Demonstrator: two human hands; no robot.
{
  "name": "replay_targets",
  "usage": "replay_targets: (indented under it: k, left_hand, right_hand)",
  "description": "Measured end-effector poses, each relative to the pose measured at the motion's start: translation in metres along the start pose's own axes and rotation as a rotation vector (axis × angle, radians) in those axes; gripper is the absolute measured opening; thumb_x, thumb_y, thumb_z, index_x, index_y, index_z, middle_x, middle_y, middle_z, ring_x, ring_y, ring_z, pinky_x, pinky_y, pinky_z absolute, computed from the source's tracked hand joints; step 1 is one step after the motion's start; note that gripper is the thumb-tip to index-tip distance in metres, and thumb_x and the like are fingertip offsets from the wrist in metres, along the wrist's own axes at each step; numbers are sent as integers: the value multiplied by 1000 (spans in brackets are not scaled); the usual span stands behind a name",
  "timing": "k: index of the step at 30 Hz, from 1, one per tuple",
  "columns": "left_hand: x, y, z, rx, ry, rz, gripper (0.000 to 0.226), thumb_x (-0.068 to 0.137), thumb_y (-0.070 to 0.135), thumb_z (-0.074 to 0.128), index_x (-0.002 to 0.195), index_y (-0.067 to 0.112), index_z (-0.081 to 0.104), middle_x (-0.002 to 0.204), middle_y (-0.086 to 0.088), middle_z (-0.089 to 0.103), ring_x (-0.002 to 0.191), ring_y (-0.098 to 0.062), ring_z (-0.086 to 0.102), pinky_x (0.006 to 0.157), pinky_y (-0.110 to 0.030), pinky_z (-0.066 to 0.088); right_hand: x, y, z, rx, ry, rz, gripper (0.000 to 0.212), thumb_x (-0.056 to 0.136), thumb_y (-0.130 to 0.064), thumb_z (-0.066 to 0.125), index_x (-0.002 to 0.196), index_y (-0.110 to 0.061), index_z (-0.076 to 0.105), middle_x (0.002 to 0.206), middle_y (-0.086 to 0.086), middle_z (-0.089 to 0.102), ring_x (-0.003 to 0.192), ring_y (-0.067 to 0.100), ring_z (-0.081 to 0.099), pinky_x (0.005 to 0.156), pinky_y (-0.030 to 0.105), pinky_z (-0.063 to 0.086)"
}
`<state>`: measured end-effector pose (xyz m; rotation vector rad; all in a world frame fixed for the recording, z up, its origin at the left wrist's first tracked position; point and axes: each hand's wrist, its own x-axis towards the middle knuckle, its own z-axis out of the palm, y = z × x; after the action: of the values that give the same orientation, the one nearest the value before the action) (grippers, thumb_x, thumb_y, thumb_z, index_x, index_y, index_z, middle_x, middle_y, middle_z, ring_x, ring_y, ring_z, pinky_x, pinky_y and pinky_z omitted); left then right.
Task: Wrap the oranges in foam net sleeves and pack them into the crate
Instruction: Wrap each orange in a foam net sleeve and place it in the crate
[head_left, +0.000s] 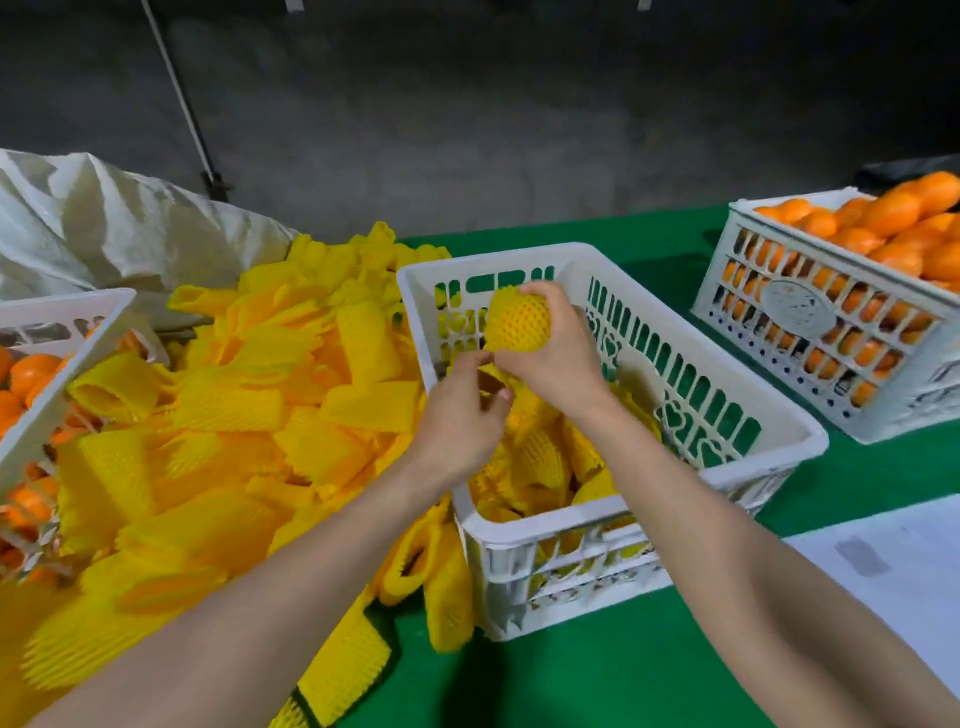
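Note:
Above the white packing crate (774, 441) in the middle, my right hand (556, 358) grips an orange wrapped in a yellow foam net sleeve (517, 319). My left hand (460, 410) pinches the sleeve's loose lower end just under the orange. Several wrapped oranges (545, 462) lie in the crate's near end. A big heap of empty yellow foam sleeves (249, 415) covers the table to the left.
A white crate (795, 312) piled with bare oranges (893, 223) stands at the back right. Another crate of oranges (47, 374) sits at the left edge, with a white sack (104, 223) behind it. Green cloth (597, 675) covers the table; a white sheet (893, 571) lies front right.

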<state>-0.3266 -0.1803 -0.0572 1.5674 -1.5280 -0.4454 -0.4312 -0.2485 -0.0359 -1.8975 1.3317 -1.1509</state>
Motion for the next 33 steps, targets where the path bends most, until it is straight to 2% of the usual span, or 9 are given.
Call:
replay_targets:
  k: [5, 8, 11, 15, 18, 22, 27, 31, 33]
  left_hand:
    - [20, 2, 27, 429, -340, 74, 62, 94, 31, 56, 147, 18, 26, 122, -12, 58, 100, -28, 60, 78, -36, 48]
    - [21, -4, 29, 482, -388, 83, 56, 93, 40, 56, 142, 20, 35, 107, -8, 64, 90, -23, 61, 78, -41, 52]
    - [21, -7, 26, 424, -389, 69, 47, 93, 41, 56, 133, 19, 47, 100, -4, 68, 82, -18, 60, 74, -38, 53]
    - [17, -6, 22, 357, -376, 54, 40, 92, 41, 57, 126, 19, 55, 101, 1, 68, 88, -18, 61, 76, -37, 53]
    - [14, -4, 20, 333, -368, 52, 37, 93, 40, 57, 123, 19, 58, 101, 1, 68, 89, -18, 63, 78, -37, 54]
    - [9, -3, 17, 274, -290, 64, 30, 93, 35, 57, 118, 17, 62, 100, -1, 68, 96, -17, 62, 85, -35, 52]
    - [-3, -2, 7, 107, -74, 98, 18, 92, 21, 61, 103, 11, 71, 97, -1, 70, 83, -6, 57, 68, -4, 40]
    - [-21, -13, -18, 35, -18, 98, 14, 91, 11, 62, 99, 7, 72, 99, -2, 67, 91, -9, 59, 79, -15, 47]
    - [-26, -20, -36, -3, 36, 53, 12, 91, 9, 61, 95, 10, 73, 93, 5, 66, 84, -1, 59, 75, -10, 46]
  right_hand:
    - [64, 51, -20, -426, -86, 146, 63, 75, -10, 69, 125, -33, 40, 128, 13, 33, 112, 42, 43, 80, 36, 38]
    - [76, 82, -19, -594, -85, 219, 64, 79, 0, 61, 131, -29, 37, 136, 18, 24, 122, 46, 31, 84, 42, 41]
    - [78, 107, -14, -594, -123, 295, 66, 78, 1, 62, 133, -26, 36, 141, 19, 16, 125, 47, 29, 95, 46, 41]
    - [77, 121, -16, -479, -346, 445, 84, 79, -13, 65, 145, -36, 18, 150, 18, 11, 133, 44, 27, 107, 53, 33]
    - [73, 123, -21, -447, -391, 508, 99, 77, -13, 64, 147, -40, -1, 156, 14, -8, 142, 41, 7, 112, 58, 19]
    - [69, 110, -14, -627, -257, 332, 90, 80, -16, 59, 149, -34, 5, 158, 12, -6, 144, 37, -3, 112, 59, 4]
    - [59, 72, 0, -595, -212, -14, 57, 85, -16, 55, 140, -16, 39, 148, 13, 31, 136, 32, 27, 112, 45, 26]
    - [36, 28, 11, -426, -108, -304, 41, 88, -14, 55, 129, -12, 51, 138, 8, 47, 131, 23, 38, 108, 29, 25]
    - [19, -1, 21, -295, -60, -390, 35, 87, -12, 56, 122, -10, 56, 129, 8, 54, 123, 23, 46, 103, 28, 31]
